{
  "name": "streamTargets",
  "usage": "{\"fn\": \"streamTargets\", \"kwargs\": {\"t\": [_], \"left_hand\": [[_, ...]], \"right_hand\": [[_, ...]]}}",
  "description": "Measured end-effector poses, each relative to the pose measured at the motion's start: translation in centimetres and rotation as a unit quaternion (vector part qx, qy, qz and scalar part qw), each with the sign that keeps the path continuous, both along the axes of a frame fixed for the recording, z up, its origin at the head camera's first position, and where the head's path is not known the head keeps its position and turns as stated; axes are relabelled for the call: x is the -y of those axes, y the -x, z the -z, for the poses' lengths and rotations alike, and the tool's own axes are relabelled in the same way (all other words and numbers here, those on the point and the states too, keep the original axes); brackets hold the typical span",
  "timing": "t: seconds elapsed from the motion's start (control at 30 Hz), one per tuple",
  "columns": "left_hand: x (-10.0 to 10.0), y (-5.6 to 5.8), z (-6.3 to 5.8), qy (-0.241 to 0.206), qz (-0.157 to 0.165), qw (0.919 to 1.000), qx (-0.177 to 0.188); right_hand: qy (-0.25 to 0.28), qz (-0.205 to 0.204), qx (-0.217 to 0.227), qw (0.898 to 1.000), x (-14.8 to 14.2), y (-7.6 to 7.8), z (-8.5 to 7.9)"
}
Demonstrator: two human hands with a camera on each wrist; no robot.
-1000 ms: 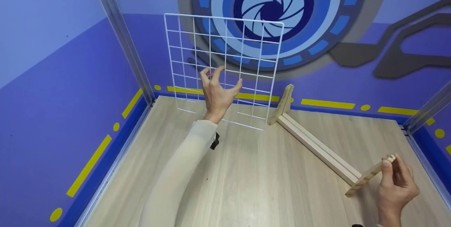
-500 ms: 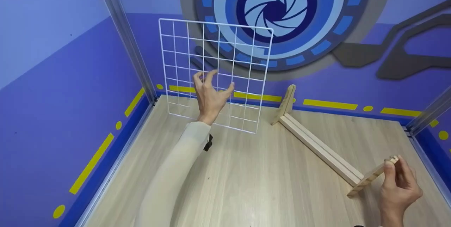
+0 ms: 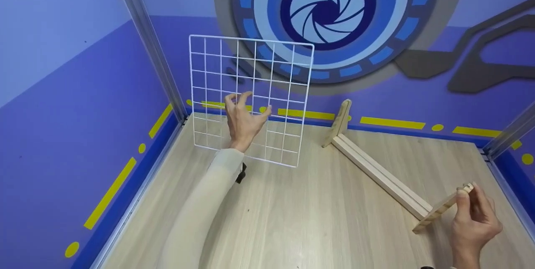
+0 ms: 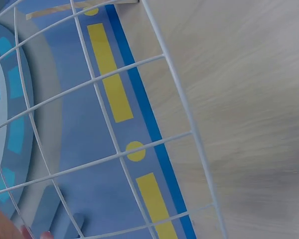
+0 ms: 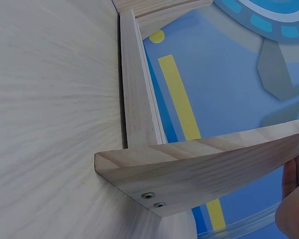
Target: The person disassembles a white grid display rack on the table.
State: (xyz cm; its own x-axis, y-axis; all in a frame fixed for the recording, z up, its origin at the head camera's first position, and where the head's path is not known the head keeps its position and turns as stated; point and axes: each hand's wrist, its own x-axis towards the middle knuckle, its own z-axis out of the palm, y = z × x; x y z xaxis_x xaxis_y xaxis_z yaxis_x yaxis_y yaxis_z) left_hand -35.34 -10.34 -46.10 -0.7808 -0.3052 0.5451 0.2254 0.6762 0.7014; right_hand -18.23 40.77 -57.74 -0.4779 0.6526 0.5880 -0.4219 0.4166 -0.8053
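Observation:
A white wire grid panel stands nearly upright in the air in front of the back wall. My left hand grips it with bent fingers at its lower middle wires. The left wrist view shows the panel's thick border wire and some fingertips at the lower left corner. To the right, a wooden stand lies on the table, a grooved bar between two end pieces. My right hand pinches the tip of the near end piece. Two bolt heads show on that piece in the right wrist view.
The light wood table is bounded by a printed blue-purple back wall and a left wall. A metal post rises at the back left corner. The panel's lower edge hangs left of the stand's far end piece.
My left hand has moved the grid panel left and down, away from the stand's far end piece. My right hand stays on the near end piece, and the stand looks unmoved.

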Motion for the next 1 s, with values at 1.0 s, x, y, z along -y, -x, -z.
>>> {"fn": "streamTargets", "kwargs": {"t": [1.0], "left_hand": [[1.8,-0.3,4.4,0.025,-0.023,0.9959,0.084]], "right_hand": [[0.036,-0.056,-0.062,0.996,0.0,-0.1,-0.1]]}}
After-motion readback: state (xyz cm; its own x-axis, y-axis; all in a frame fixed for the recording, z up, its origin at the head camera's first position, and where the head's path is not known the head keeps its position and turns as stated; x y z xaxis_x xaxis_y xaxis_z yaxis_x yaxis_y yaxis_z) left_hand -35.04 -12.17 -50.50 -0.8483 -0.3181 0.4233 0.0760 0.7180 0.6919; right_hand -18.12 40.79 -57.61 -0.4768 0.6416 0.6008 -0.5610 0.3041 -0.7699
